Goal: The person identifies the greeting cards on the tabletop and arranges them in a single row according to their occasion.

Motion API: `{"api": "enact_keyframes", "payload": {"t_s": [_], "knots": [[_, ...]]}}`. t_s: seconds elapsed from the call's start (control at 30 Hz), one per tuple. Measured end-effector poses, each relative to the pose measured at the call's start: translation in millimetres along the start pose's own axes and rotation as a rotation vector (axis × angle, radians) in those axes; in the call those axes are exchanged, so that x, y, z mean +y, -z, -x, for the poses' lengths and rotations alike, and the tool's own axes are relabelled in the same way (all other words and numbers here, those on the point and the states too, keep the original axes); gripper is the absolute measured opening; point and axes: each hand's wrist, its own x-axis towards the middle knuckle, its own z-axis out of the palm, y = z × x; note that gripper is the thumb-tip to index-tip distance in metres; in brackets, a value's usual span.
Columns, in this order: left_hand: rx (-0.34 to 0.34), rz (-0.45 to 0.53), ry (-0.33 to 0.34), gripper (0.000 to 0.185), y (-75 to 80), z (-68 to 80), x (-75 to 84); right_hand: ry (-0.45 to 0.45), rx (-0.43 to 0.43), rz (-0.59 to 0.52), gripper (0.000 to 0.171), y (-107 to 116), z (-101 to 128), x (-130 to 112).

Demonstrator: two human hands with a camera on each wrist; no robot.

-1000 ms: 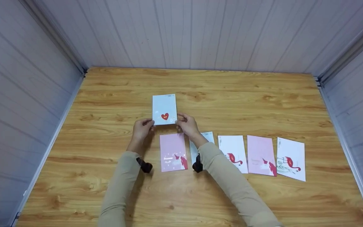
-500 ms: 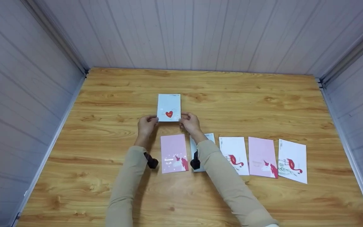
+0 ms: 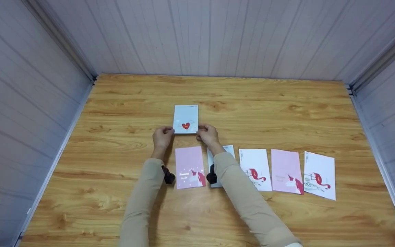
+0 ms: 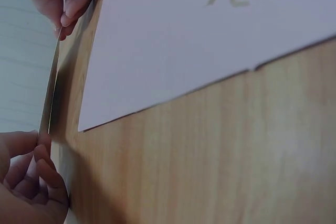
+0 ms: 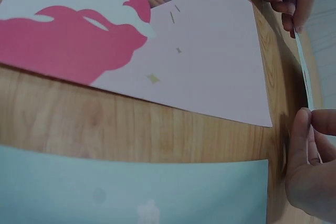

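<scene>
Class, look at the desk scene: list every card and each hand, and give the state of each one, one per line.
Heart card: pinched at both lower corners, lifted off the table.
Left hand: grip on its left corner.
Right hand: grip on its right corner.
Pink card: flat, face up.
Pale blue card: flat, partly under the right sleeve.
Three right-hand cards: flat, face up.

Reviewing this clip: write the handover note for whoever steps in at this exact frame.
Left hand pinches the near left corner of the heart card; right hand pinches its near right corner. The card is raised above the wooden table, beyond the row.
Laid out in a row: pink card, pale blue card partly under the right sleeve, white flamingo card, second pink card, white card at the right end.
Left: the heart card is not yet set down.
</scene>
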Motion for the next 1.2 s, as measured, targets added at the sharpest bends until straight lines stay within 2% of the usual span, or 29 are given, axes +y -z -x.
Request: {"api": "enact_keyframes", "payload": {"t_s": [0.23,0.4,0.93,1.2], "knots": [[0.025,-0.089,-0.053,0.019,0.0,-0.9,2.3,-0.007,-0.025,0.047,0.035,0.4,-1.1,-2.3],[0.014,-0.126,-0.045,0.019,-1.5,-2.3,1.7,-0.04,-0.063,0.055,0.038,1.2,-1.2,-3.1],[-0.016,-0.143,-0.026,0.021,-0.8,2.0,2.9,-0.059,-0.094,0.092,0.04,2.6,2.0,-4.0],[-0.008,-0.152,-0.05,0.021,-3.1,3.6,3.2,-0.009,-0.075,0.146,0.032,5.2,2.9,-2.5]]}}
